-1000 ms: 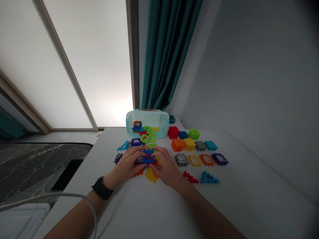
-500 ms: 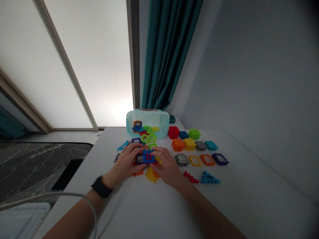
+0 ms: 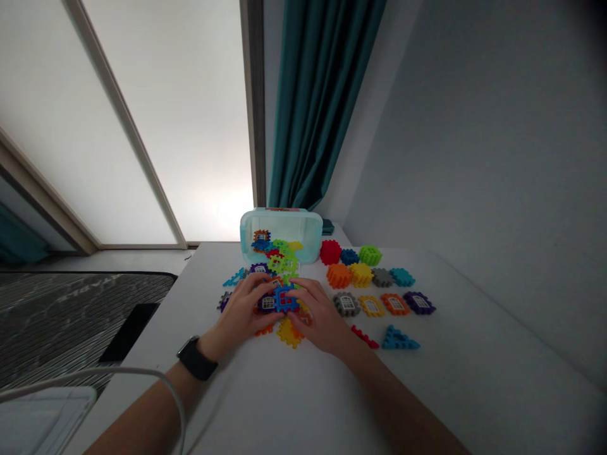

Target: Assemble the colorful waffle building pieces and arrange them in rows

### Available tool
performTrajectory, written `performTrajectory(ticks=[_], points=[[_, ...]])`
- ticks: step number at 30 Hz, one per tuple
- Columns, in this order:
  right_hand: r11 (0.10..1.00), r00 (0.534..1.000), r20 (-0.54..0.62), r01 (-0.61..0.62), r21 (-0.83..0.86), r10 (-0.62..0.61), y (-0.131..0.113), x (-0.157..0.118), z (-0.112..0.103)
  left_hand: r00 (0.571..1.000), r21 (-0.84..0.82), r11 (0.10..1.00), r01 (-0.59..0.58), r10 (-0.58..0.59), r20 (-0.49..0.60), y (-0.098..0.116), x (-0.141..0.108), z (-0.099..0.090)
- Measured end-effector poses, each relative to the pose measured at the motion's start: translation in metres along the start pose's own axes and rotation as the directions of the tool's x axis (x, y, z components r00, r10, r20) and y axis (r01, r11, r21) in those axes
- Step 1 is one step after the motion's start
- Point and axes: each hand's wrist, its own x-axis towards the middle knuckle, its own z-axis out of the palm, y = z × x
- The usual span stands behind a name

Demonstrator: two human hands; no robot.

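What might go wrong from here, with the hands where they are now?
The blue waffle block and purple waffle block, held between the left hand and right hand, might slip and knock the loose pieces below, such as the yellow block. The white cable curving beside the left forearm could possibly snag that arm if it moves back.

Toy tiles [image 3: 346,304] beside a plastic tub [image 3: 281,218]
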Motion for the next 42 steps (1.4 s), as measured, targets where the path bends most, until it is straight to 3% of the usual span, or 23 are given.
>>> performTrajectory(ticks=[5,11,23,30,37,42], points=[[1.0,1.0,0.007,0.022,-0.009,-0.022,0.001,0.0,-0.001,1.0,0.035,0.999,-0.013,0.013,0.007,-0.001,-0.001,0.001],[0.999,0.998,-0.064,0.009,-0.046,-0.012,0.0,0.0,-0.001,1.0,0.051,0.999,0.012,-0.012,-0.002,-0.003,-0.001,0.0],[0.999,1.0,-0.005,0.015,-0.035,-0.015,-0.001,0.001,-0.002,1.0,0.05,0.999,0.019,-0.02,0.009,-0.001,-0.002,0.0],[0.997,1.0,-0.028,0.01,-0.079,-0.012,-0.003,0.001,-0.006,1.0,0.071,0.997,0.029,-0.029,-0.012,0.004,0.003,-0.001],[0.985,1.0,0.006,0.029,-0.171,-0.029,-0.006,0.0,-0.024,0.999,0.115,0.992,-0.043,0.043,0.002,0.008,0.012,-0.001],[0.967,0.999,0.022,0.036,-0.251,-0.031,-0.002,-0.008,-0.045,0.997,0.118,0.991,-0.066,0.062,0.038,0.017,0.024,0.01]])
